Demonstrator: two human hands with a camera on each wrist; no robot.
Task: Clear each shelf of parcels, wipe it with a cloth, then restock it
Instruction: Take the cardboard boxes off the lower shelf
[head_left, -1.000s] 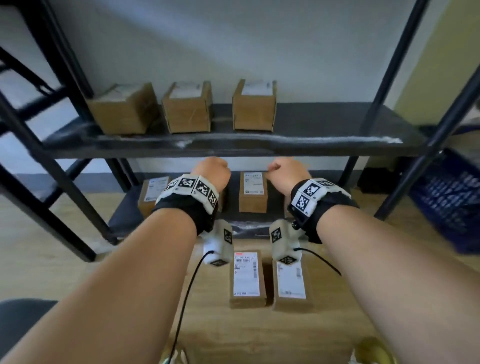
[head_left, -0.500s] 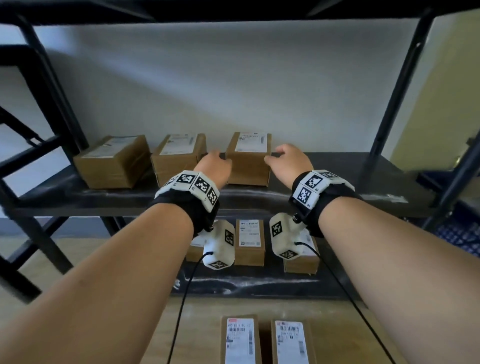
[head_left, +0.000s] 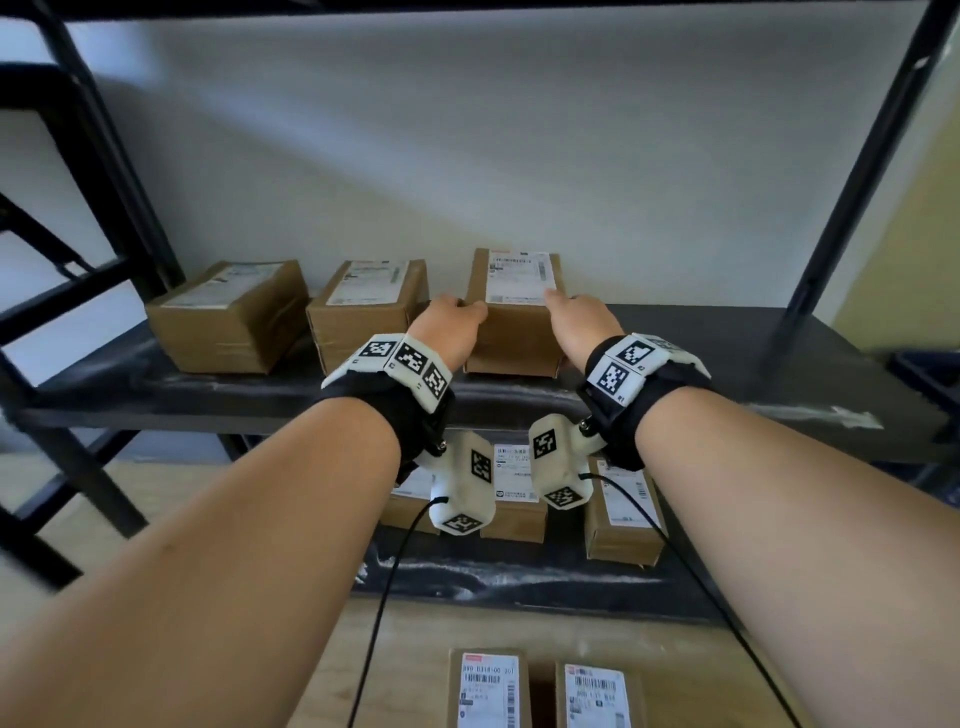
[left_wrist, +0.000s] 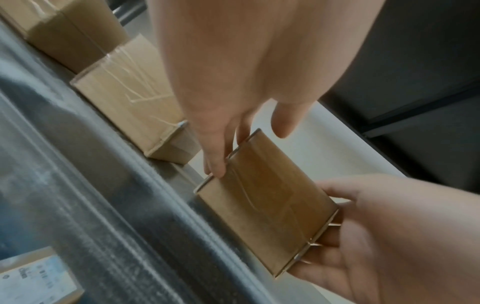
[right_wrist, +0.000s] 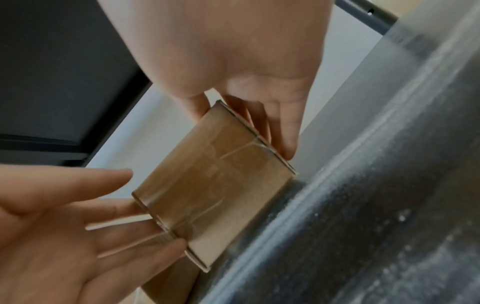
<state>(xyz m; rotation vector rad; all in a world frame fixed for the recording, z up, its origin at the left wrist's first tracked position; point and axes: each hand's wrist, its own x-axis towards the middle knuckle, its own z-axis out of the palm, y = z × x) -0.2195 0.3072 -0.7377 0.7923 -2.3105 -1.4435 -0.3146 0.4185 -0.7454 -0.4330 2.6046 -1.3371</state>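
Note:
Three brown labelled parcels stand in a row on the dusty black middle shelf (head_left: 737, 358). Both my hands are on the rightmost parcel (head_left: 519, 332). My left hand (head_left: 452, 325) lays straight fingers (left_wrist: 215, 158) against its left side, with the thumb hovering just off the top edge. My right hand (head_left: 579, 322) has its fingers (right_wrist: 285, 133) flat along the right side and its thumb over the top corner. The parcel (left_wrist: 267, 203) still sits on the shelf. The middle parcel (head_left: 363, 312) and the left parcel (head_left: 228, 317) stand untouched. No cloth is in view.
On the lower shelf (head_left: 519, 577) stand more parcels (head_left: 623, 514). Two parcels (head_left: 488, 691) lie side by side on the wooden floor below. Black uprights (head_left: 857, 166) frame the shelf on both sides. A blue crate shows at the far right edge.
My view has risen from the floor parcels to the middle shelf. Both hands rose from in front of the lower shelf to the rightmost parcel and closed in on its two sides.

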